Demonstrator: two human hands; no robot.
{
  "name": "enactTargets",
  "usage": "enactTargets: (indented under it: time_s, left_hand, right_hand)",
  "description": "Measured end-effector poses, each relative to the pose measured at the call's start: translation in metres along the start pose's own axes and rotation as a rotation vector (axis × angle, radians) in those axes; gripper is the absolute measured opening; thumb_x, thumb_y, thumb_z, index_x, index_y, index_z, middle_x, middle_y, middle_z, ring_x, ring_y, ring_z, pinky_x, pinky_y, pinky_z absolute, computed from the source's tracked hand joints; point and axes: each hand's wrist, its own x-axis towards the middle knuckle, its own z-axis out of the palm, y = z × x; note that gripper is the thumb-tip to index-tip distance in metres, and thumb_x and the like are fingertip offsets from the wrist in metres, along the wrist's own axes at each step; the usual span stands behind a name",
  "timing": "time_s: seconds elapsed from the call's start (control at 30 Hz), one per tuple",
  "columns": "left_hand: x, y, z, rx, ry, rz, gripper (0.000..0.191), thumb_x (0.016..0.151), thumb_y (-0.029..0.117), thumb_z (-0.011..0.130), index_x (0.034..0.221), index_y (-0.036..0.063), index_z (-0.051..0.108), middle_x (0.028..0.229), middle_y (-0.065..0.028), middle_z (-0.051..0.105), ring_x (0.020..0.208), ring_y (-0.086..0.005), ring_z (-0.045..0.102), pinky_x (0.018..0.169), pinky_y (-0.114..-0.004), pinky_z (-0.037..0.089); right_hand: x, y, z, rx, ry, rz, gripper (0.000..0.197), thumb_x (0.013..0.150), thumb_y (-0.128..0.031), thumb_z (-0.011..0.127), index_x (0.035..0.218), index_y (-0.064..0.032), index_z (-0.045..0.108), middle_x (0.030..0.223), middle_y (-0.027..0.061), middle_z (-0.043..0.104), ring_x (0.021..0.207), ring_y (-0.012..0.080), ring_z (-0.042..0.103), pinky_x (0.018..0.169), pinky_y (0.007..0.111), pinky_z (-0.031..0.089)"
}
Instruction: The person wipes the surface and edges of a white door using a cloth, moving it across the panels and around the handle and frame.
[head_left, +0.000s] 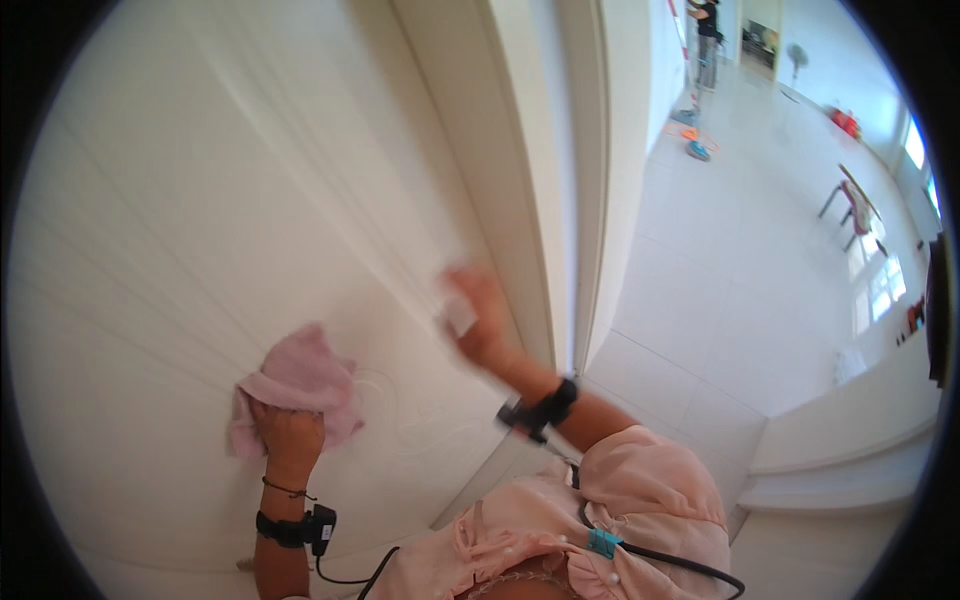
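My left hand (289, 439) is closed on a pink cloth (300, 375), which lies bunched against a large cream door panel (187, 262). The cloth spreads above and to the right of the fingers. Beside the panel's right edge, my right hand (476, 315) is raised and blurred by motion. A small whitish thing (459, 315) shows at its fingers; its kind is unclear. Both wrists carry black strapped devices, and a cable runs from the left one.
A door frame (525, 150) stands right of the panel. Beyond it lies a pale tiled floor (697, 262) with a chair (855, 206), mops (697, 150), red items (845, 121) and a standing fan (797, 56). A person (706, 30) stands far off at the top.
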Motion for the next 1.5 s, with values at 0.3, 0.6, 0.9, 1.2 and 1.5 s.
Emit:
enactTargets:
  time_s: [0.3,0.6,0.9,1.2,1.5]
  left_hand:
    - [0.055,0.040,-0.054,-1.089,0.095,-0.306,0.074,0.082,0.045,0.050,0.127,-0.0085,0.027,0.129,-0.0213,0.034,0.122,-0.0321,0.031,0.098,-0.038,0.025]
    - [-0.031,-0.004,-0.091,0.019,0.633,-0.150,0.036,0.084,0.020,0.049,0.111,-0.0030,0.047,0.122,-0.0234,0.039,0.111,-0.0376,0.040,0.091,-0.044,0.033]
    - [-0.130,-0.025,-0.055,0.349,0.685,-0.579,0.036,0.087,0.020,0.045,0.116,-0.0010,0.044,0.129,-0.0213,0.031,0.118,-0.0351,0.030,0.095,-0.045,0.028]
    - [-0.143,-0.037,-0.024,0.564,0.674,-0.477,0.040,0.087,0.028,0.045,0.118,0.0034,0.045,0.129,-0.0194,0.035,0.121,-0.0382,0.029,0.095,-0.049,0.028]
    - [-0.121,-0.019,-0.031,0.647,0.693,-0.412,0.037,0.087,0.024,0.045,0.118,0.0037,0.044,0.129,-0.0175,0.036,0.118,-0.0351,0.035,0.096,-0.046,0.029]
  right_hand:
    - [0.006,-0.126,0.025,1.305,-0.340,0.632,0.070,0.089,-0.030,0.044,0.135,-0.0023,0.000,0.136,0.0164,0.022,0.126,0.0266,0.023,0.101,0.035,0.022]
    - [0.046,-0.070,0.076,-0.099,0.001,-0.058,0.061,0.066,-0.020,0.063,0.122,-0.0079,0.040,0.135,0.0220,0.021,0.121,0.0434,0.024,0.096,0.057,0.019]
    - [0.279,-0.076,0.078,-0.211,0.254,-0.249,0.055,0.071,-0.032,0.055,0.121,-0.0108,0.043,0.129,0.0178,0.032,0.120,0.0348,0.028,0.096,0.052,0.020]
    - [0.267,-0.040,0.048,-0.238,0.247,-0.303,0.048,0.074,-0.031,0.053,0.117,-0.0113,0.043,0.121,0.0141,0.035,0.112,0.0303,0.032,0.090,0.046,0.024]
    - [-0.149,0.074,0.029,0.187,0.131,0.611,0.041,0.076,-0.030,0.051,0.112,-0.0117,0.044,0.112,0.0105,0.038,0.104,0.0257,0.036,0.085,0.041,0.029]
